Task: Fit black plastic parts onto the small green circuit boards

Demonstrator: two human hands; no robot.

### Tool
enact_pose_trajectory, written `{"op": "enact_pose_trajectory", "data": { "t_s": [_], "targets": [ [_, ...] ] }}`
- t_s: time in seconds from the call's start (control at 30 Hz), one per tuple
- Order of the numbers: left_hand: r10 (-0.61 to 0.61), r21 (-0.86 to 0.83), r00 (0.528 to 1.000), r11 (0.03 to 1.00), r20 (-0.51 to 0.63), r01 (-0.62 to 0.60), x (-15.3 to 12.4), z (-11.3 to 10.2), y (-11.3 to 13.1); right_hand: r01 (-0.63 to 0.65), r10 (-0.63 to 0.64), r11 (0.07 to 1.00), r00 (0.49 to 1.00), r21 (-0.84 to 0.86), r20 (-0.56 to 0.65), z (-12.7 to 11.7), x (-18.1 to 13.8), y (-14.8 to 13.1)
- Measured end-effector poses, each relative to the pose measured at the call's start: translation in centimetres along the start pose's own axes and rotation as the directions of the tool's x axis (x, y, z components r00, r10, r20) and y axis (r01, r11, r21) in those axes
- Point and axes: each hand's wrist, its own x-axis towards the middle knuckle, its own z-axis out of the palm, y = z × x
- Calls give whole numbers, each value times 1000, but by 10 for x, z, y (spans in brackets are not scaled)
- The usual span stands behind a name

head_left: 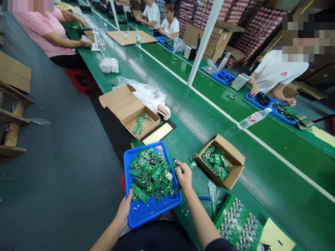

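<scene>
In the head view, your left hand (124,208) clasps the left rim of the blue tray (146,219), thumb over the edge, fingers hidden. The tray holds a heap of green circuit boards (150,170). Your right hand (185,177), by the right rim, seems to pinch a small board (176,161) at the fingertips. The boards look light and stiff, their components fragile: take them by bare edges. The loaded tray may slip; support it underneath.
</scene>
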Motion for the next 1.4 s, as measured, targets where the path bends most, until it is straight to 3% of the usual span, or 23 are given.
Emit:
{"op": "enact_pose_trajectory", "data": {
  "t_s": [0.13,0.23,0.33,0.43,0.57,0.73,0.93,1.07,1.23,1.4],
  "targets": [
    [5,7,1000,1000,1,-5,-1,1,1,191,-198,980,960,54,200,21,0,-63],
    [5,-1,1000,1000,4,-5,0,1,1,295,-293,954,896,47,333,13,6,-74],
    [-3,-11,1000,1000,5,3,0,1,0,310,-254,948,874,-73,414,-18,23,-43],
    [-8,-25,1000,1000,6,9,-1,2,-1,241,-92,916,905,-321,416,-50,44,4],
    [-5,-49,1000,999,14,5,-3,3,1,250,36,797,890,-551,455,-65,61,46],
    [-3,-67,1000,998,19,4,-6,5,0,385,75,686,806,-617,587,-61,65,60],
    [-1,-72,1000,997,8,2,-4,4,-2,484,47,652,742,-583,669,-63,66,66],
    [-8,-71,1000,997,9,8,-2,2,-3,479,13,679,750,-556,661,-62,66,67],
    [-11,-73,1000,997,8,12,-1,2,-4,401,-39,765,810,-504,585,-64,70,62],
    [-11,-81,1000,997,2,11,0,1,-5,302,-110,883,878,-361,466,-42,66,14]
  ]
}}
